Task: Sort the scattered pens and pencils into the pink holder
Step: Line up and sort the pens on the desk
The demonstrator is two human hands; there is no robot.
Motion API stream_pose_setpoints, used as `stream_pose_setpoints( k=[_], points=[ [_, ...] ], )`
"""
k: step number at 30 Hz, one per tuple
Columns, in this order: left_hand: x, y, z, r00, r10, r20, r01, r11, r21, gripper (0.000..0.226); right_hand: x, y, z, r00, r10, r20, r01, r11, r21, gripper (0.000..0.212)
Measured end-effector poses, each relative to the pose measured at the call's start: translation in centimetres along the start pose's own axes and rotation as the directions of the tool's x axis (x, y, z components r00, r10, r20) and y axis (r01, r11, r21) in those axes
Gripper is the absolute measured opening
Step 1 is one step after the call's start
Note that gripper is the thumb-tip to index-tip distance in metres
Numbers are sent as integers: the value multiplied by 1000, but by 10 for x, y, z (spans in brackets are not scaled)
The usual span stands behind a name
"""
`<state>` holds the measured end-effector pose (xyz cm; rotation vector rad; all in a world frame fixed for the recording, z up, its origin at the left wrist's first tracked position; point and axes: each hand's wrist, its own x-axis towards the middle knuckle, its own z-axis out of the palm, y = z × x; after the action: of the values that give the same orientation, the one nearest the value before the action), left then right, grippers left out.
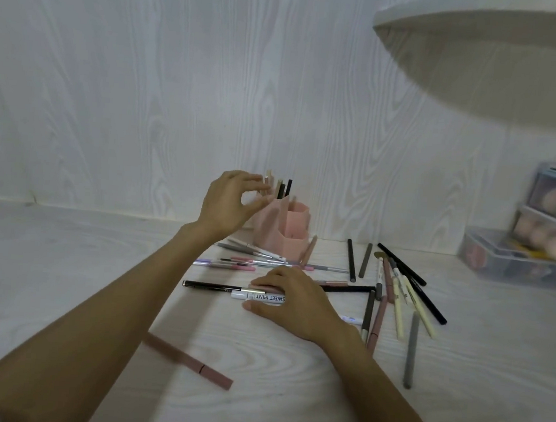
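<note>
The pink holder (281, 231) stands just beyond the left hand (229, 203), whose loosely curled fingers hold nothing; about 5 pens stand inside. The right hand (293, 298) pinches a white marker (258, 297) lying under its fingertips. Most pens still lie scattered to its right.

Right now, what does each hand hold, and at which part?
Right hand grips the white pen around its middle. Left hand holds nothing visible, fingers near the pink holder.
</note>
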<state>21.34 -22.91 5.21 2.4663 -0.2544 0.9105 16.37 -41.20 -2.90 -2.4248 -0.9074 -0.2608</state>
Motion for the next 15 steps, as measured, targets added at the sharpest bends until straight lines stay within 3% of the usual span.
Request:
stream_pose_setpoints(
  k=[3,5,6,8,9,10,15],
  points=[
    [-30,-1,-24,988,-41,148,69,980,-186,49,-1,-2,-3,1000,-3,19,4,1000,-16,42],
    [-60,0,-53,907,-12,421,161,934,-320,45,-2,-2,-3,1000,-9,25,10,1000,-26,44],
    [-77,-1,-67,810,24,586,200,928,-314,42,-2,-2,-2,1000,-11,27,13,999,-41,45],
    [-109,-5,-87,544,51,837,225,953,-205,35,-1,-1,-1,999,-30,15,31,996,-88,45],
    [-124,-8,-93,445,50,894,212,964,-160,34,-1,-1,0,999,-44,8,45,993,-113,44],
    [-134,-11,-93,403,55,914,197,970,-145,33,-1,0,-1,999,-54,0,54,989,-137,43],
    [-148,-17,-81,569,83,818,176,960,-220,13,-2,4,-6,995,-83,-49,70,973,-220,37]
  ],
)
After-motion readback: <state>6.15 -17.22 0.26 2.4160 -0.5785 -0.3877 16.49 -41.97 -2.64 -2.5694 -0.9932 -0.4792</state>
